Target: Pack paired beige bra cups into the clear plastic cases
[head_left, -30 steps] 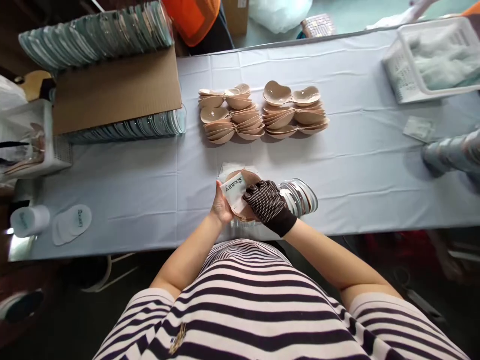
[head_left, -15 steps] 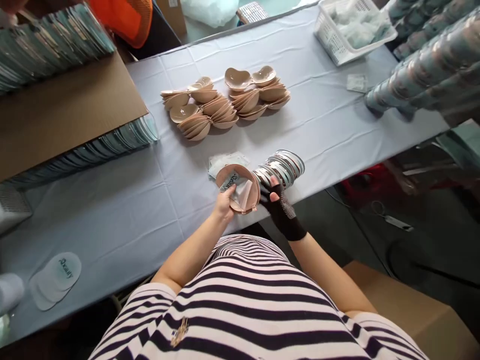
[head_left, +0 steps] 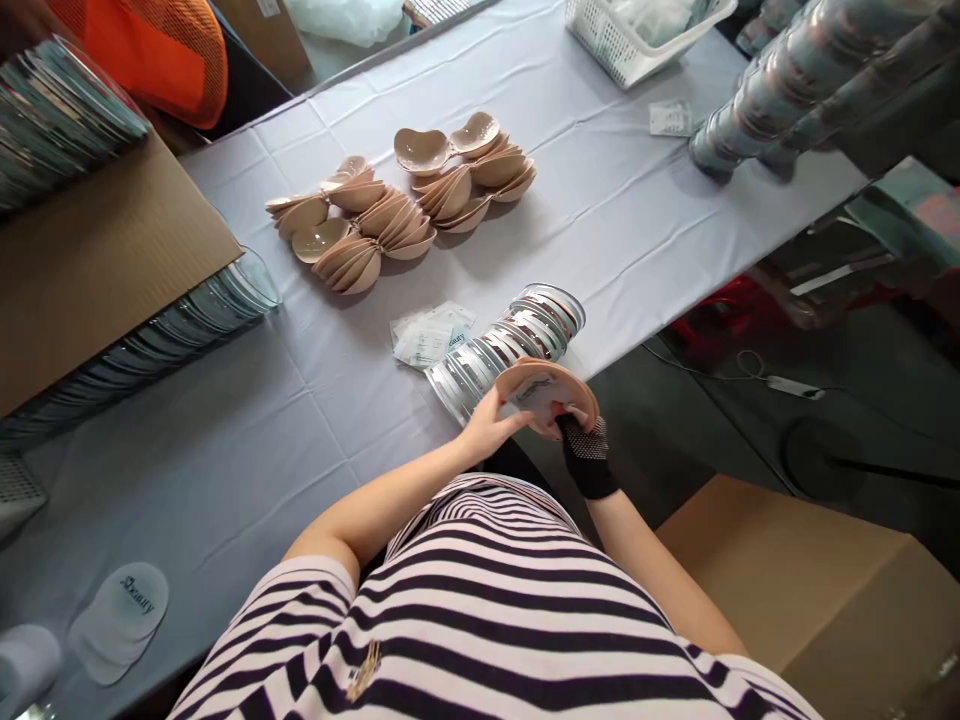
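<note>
My left hand (head_left: pixel 489 428), bare, and my right hand (head_left: pixel 579 440), in a dark dotted fingerless glove, both grip a round beige packed pad (head_left: pixel 546 388) at the table's near edge. Right behind it lies a row of clear round packs (head_left: pixel 510 346) on its side. A few small clear packets (head_left: pixel 429 334) lie just left of that row. Two heaps of loose beige cups (head_left: pixel 352 228) (head_left: pixel 466 166) sit farther back on the grey tablecloth (head_left: pixel 247 420).
A cardboard sheet (head_left: pixel 97 262) covers stacked clear packs (head_left: pixel 165 330) at the left. White labelled inserts (head_left: pixel 124 606) lie bottom left. A white basket (head_left: pixel 637 30) and long rolls of packs (head_left: pixel 787 90) are at the far right. A cardboard box (head_left: pixel 810 590) stands on the floor to my right.
My view swung right. Both hands carried the pad rightward, from in front of the small packets to the near end of the row of clear packs.
</note>
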The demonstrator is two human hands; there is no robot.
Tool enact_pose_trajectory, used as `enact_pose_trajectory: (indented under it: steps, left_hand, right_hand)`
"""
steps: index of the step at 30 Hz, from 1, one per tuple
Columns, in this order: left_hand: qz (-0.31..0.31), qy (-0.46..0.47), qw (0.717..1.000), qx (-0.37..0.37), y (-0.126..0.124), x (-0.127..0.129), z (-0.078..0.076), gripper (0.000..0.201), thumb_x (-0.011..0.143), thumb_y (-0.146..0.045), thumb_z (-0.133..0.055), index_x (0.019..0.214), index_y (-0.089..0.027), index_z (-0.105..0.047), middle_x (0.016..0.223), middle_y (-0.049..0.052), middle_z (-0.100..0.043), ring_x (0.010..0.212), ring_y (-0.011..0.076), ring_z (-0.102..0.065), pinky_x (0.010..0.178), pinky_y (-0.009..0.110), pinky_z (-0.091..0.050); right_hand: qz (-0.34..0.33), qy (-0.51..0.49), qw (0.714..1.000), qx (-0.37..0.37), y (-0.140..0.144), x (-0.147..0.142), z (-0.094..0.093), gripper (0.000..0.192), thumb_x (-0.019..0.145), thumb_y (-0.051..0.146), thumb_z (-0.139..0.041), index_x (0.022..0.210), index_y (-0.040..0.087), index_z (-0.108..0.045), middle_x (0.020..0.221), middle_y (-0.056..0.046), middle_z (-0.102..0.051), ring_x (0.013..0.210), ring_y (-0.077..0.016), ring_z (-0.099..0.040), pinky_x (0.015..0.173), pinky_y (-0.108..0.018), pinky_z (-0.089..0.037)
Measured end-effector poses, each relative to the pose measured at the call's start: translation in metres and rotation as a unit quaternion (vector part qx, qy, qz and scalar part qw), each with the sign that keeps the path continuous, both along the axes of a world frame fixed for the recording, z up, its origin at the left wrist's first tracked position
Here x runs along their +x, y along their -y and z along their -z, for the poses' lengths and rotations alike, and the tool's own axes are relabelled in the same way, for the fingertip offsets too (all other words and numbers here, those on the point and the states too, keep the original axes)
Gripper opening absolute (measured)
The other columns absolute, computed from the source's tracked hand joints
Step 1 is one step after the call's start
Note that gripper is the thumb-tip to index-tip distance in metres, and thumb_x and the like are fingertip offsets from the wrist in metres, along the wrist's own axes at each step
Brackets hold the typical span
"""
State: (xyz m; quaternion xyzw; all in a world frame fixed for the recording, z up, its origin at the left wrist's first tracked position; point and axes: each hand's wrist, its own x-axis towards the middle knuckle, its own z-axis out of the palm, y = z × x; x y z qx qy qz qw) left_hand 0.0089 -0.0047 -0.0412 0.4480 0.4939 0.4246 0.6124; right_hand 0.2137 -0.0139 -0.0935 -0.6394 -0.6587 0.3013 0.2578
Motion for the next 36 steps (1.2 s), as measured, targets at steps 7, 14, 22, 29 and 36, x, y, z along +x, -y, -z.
enact_pose_trajectory:
  steps: [7, 14, 22, 29, 36]
  left_hand:
    - [0.189, -0.383, 0.886, 0.18, -0.058, -0.069, 0.022, 0.022, 0.083, -0.03, -0.063, 0.102, -0.027, -0.072, 0.121, 0.01, -0.066, 0.125, 0.0292, -0.05, 0.114, 0.044, -0.027]
    - [0.215, -0.424, 0.857, 0.199, -0.05, -0.055, 0.031, 0.04, 0.08, -0.04, -0.067, 0.117, -0.024, -0.067, 0.125, 0.015, -0.064, 0.127, 0.0364, -0.047, 0.112, 0.048, -0.023]
    - [0.238, -0.52, 0.764, 0.297, -0.058, -0.055, 0.045, 0.017, 0.082, -0.037, -0.066, 0.082, -0.019, -0.066, 0.091, 0.011, -0.059, 0.097, 0.0277, -0.053, 0.108, 0.05, -0.034]
    - [0.176, -0.44, 0.819, 0.324, -0.06, -0.059, 0.062, 0.05, 0.068, -0.04, -0.081, 0.109, -0.021, -0.061, 0.125, 0.014, -0.05, 0.121, 0.0293, -0.049, 0.1, 0.045, -0.048]
    - [0.252, -0.425, 0.816, 0.302, -0.064, -0.053, 0.059, 0.116, 0.064, -0.037, -0.082, 0.156, -0.015, -0.014, 0.159, 0.022, -0.027, 0.149, 0.0345, -0.024, 0.12, 0.049, -0.028]
  right_hand:
    - [0.178, 0.082, 0.98, 0.033, 0.004, -0.007, 0.002, 0.043, 0.09, 0.038, -0.04, 0.116, 0.014, -0.065, 0.117, -0.024, -0.064, 0.118, -0.0396, -0.057, 0.102, -0.062, -0.044]
    - [0.109, 0.056, 0.985, 0.117, 0.009, -0.043, -0.001, 0.053, 0.092, 0.033, -0.039, 0.14, 0.017, -0.052, 0.125, -0.019, -0.062, 0.115, -0.034, -0.059, 0.098, -0.051, -0.05]
    - [-0.007, 0.128, 0.986, 0.109, 0.042, -0.037, 0.028, 0.052, 0.088, 0.035, -0.045, 0.132, 0.013, -0.061, 0.095, -0.015, -0.069, 0.082, -0.028, -0.065, 0.071, -0.037, -0.055]
    - [0.014, 0.13, 0.988, 0.081, 0.035, -0.04, 0.026, 0.051, 0.089, 0.026, -0.044, 0.138, 0.014, -0.051, 0.121, -0.013, -0.068, 0.104, -0.0255, -0.065, 0.091, -0.034, -0.053]
    - [-0.063, 0.175, 0.982, -0.022, 0.004, -0.064, 0.0, 0.043, 0.09, 0.024, -0.049, 0.133, 0.018, -0.051, 0.122, -0.012, -0.068, 0.104, -0.0246, -0.066, 0.086, -0.031, -0.052]
